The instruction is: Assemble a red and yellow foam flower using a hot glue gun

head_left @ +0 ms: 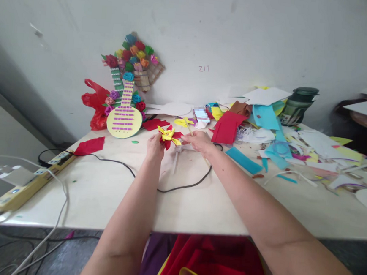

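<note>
My left hand (155, 147) is closed on a paper flower (167, 135) with yellow petals over red ones, held above the middle of the table. Just to its right, my right hand (199, 141) pinches a thin pale stick (188, 127), which slants up and left out of the fingers. Its fingertips come close to the flower's red petals; whether they touch I cannot tell. Behind the hands lies a yellow paper piece (183, 122). Below them a whitish rod-like thing (175, 161) points toward me, partly hidden by the right hand.
A paper lute shape (124, 122), a red bag (94, 105) and a bouquet (134, 53) stand at the back left. A power strip (27, 188) lies left, and a black cord (179, 191) crosses the table. Paper scraps (274, 149) and a dark bottle (300, 105) fill the right.
</note>
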Action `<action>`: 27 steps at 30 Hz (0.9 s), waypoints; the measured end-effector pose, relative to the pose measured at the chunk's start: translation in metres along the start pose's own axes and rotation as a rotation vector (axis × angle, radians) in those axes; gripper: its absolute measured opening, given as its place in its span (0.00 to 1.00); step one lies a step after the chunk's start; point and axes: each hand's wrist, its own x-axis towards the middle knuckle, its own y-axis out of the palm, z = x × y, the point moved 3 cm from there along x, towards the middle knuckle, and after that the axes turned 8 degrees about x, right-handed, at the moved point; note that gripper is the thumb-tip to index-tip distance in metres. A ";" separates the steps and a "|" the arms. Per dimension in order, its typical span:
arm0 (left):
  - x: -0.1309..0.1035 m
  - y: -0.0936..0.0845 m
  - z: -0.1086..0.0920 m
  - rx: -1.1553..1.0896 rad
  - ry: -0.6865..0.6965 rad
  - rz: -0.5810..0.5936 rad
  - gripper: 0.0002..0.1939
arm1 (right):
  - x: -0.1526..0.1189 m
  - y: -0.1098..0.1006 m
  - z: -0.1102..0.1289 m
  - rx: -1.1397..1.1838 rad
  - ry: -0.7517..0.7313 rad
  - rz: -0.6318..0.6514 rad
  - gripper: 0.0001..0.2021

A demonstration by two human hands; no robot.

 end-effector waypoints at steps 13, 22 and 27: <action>-0.003 0.006 0.001 -0.181 -0.016 0.015 0.03 | -0.003 0.002 -0.001 -0.011 0.009 -0.053 0.09; -0.018 0.018 0.000 -0.170 -0.106 0.211 0.01 | 0.000 -0.002 0.004 0.101 -0.039 -0.138 0.07; -0.019 0.013 -0.012 -0.051 -0.141 0.267 0.09 | 0.003 -0.009 0.005 0.087 -0.022 0.027 0.05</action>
